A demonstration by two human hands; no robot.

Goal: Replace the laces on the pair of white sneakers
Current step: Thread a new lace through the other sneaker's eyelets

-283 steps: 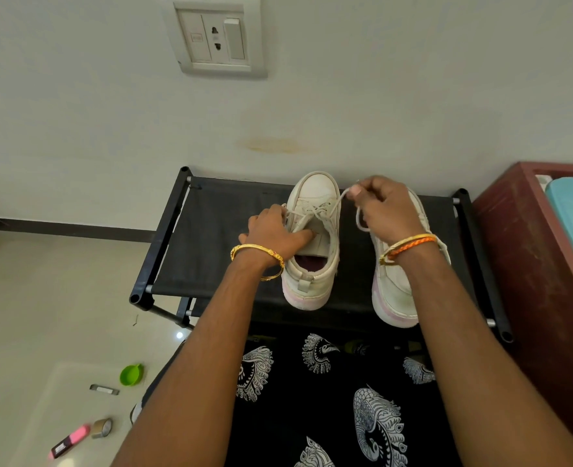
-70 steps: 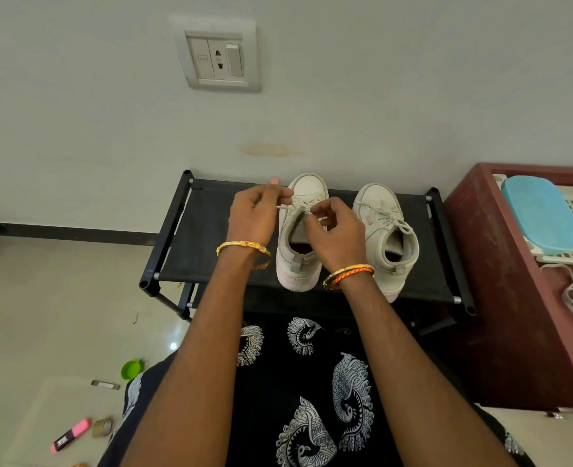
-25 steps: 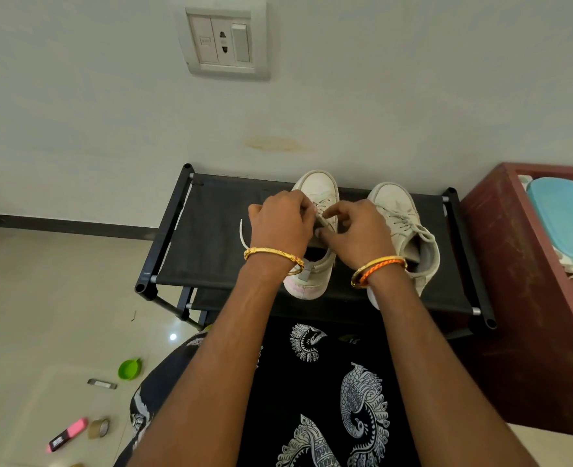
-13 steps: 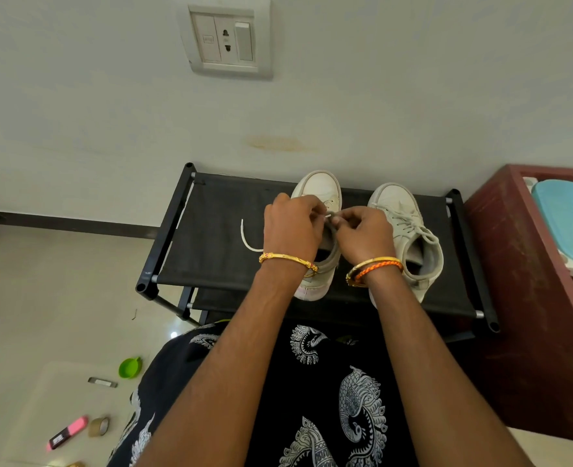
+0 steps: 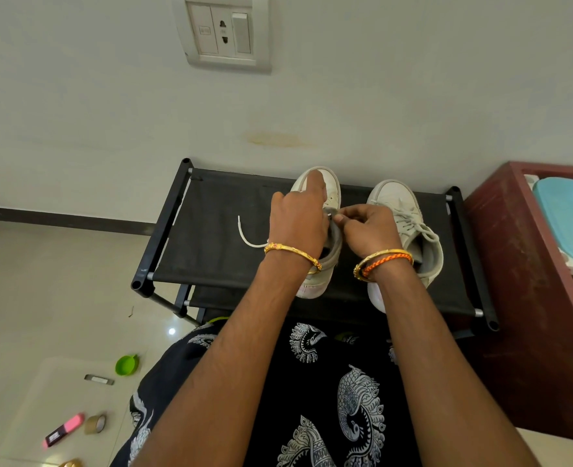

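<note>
Two white sneakers stand side by side on a black fabric shoe rack (image 5: 211,230), toes toward the wall. My left hand (image 5: 298,220) lies over the left sneaker (image 5: 329,190), holding its side and hiding most of the eyelets. My right hand (image 5: 366,230) pinches the tip of that shoe's white lace (image 5: 329,215) just above the tongue. The lace's other end (image 5: 246,235) trails loose on the rack to the left. The right sneaker (image 5: 399,210) is laced and untouched.
A dark red cabinet (image 5: 514,264) stands right of the rack, with a blue lid (image 5: 571,217) on top. The wall with a socket plate (image 5: 224,32) is just behind. On the floor at left lie a green cap (image 5: 126,364), a pink marker (image 5: 64,429) and a tape roll (image 5: 95,423).
My left hand has slid forward along the left sneaker toward its toe. My right hand has stayed at the lace tip. The loose lace end on the rack has barely shifted.
</note>
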